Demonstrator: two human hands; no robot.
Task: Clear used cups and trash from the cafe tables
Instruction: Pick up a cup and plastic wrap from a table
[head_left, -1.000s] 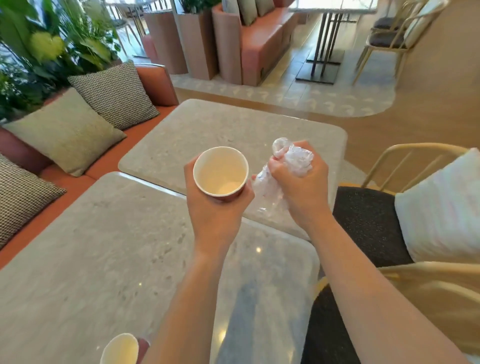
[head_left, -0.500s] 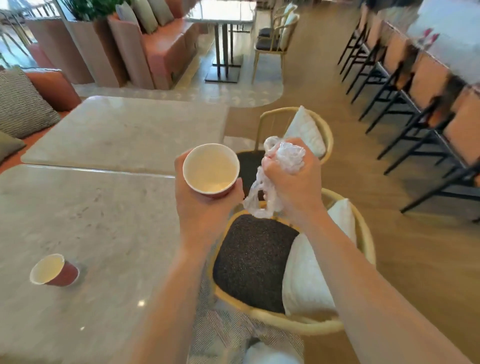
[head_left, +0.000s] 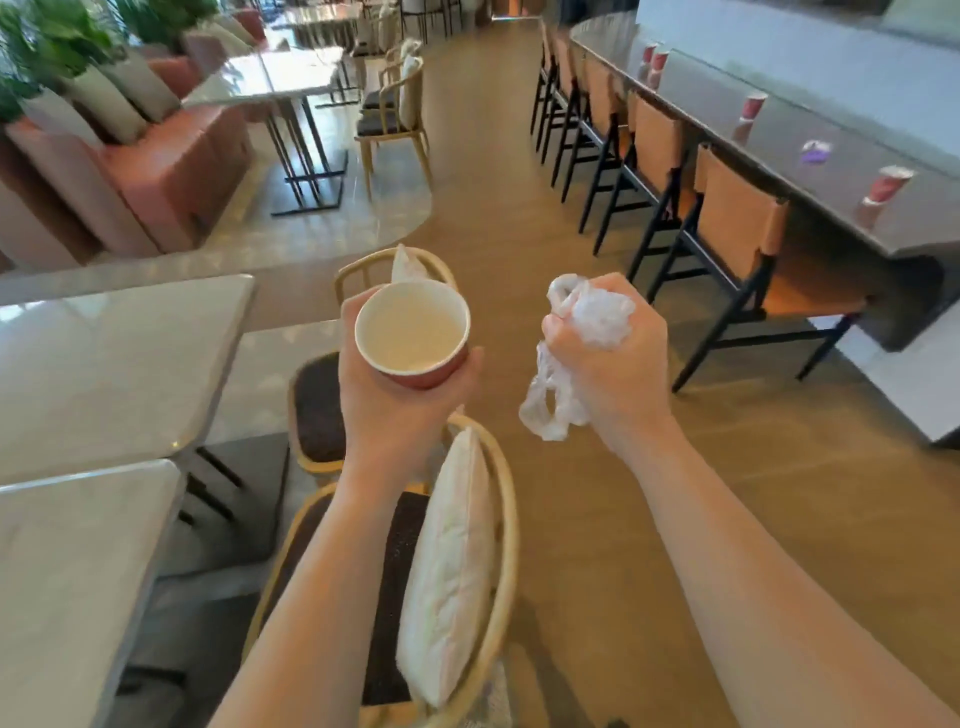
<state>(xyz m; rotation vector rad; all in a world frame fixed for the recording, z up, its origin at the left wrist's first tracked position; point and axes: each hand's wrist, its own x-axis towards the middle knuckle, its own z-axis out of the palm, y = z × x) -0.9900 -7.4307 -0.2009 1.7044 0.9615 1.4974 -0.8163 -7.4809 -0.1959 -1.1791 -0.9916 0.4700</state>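
Both hands loaded, carried over the chair (head_left: 467, 545) and floor, off any worktop.
Our left hand (head_left: 395, 410): fingers wrap the red paper cup (head_left: 413, 332) from below, rim up. Right hand (head_left: 613, 369): fingers clenched round crumpled clear plastic (head_left: 597, 312), tail hanging under the fist. More red cups (head_left: 889, 183) stand along the bar worktop (head_left: 831, 218), far right.

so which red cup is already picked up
The red cup gripped in the left hand; the other red cups all stand on the long counter.
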